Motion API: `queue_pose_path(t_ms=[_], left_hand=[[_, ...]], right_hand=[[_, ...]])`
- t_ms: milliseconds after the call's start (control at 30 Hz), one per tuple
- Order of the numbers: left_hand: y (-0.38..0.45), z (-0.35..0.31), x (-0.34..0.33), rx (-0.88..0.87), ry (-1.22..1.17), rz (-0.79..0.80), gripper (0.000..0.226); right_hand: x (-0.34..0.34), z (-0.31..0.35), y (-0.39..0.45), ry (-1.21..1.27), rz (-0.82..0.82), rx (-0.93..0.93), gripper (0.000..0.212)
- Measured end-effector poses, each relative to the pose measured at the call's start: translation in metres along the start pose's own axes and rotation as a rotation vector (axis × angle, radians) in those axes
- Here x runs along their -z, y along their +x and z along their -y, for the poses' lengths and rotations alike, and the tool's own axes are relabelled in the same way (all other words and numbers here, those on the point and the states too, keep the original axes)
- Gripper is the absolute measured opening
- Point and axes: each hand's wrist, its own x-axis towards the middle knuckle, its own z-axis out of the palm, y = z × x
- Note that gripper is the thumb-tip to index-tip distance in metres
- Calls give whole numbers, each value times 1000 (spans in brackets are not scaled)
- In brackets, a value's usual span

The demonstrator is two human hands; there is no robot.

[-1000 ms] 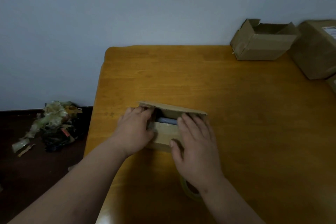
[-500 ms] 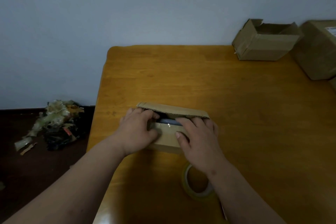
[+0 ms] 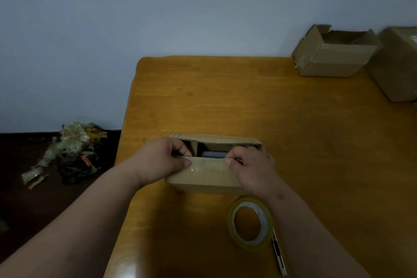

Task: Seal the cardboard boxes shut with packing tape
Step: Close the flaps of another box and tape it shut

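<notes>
A small cardboard box [image 3: 207, 176] lies on the wooden table [image 3: 248, 101] in front of me, its top partly open with a grey object showing inside. My left hand [image 3: 160, 160] pinches the near flap at its left end. My right hand [image 3: 250, 165] pinches the same flap at its right end. A shiny strip of old tape sits on the near flap. A roll of clear packing tape [image 3: 250, 223] lies flat on the table just below my right wrist, apart from both hands.
A utility knife [image 3: 278, 255] lies right of the tape roll. An open cardboard box [image 3: 334, 56] and a larger closed box [image 3: 397, 65] stand at the back right. A heap of tape scraps [image 3: 72, 151] lies on the dark floor left of the table.
Both hands have shifted from pressing flat on the box top to pinching the near flap's edge. The view has drawn back, so the tape roll now shows fully.
</notes>
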Motion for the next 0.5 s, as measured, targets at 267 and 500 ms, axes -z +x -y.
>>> queue_pose_path(t_ms=[267, 500], left_hand=[[-3, -2, -3, 84, -131, 15, 3], [-6, 1, -11, 108, -254, -69, 6]], right_hand=[[-3, 4, 2, -54, -43, 2, 22], [-10, -3, 2, 43, -100, 56, 29]])
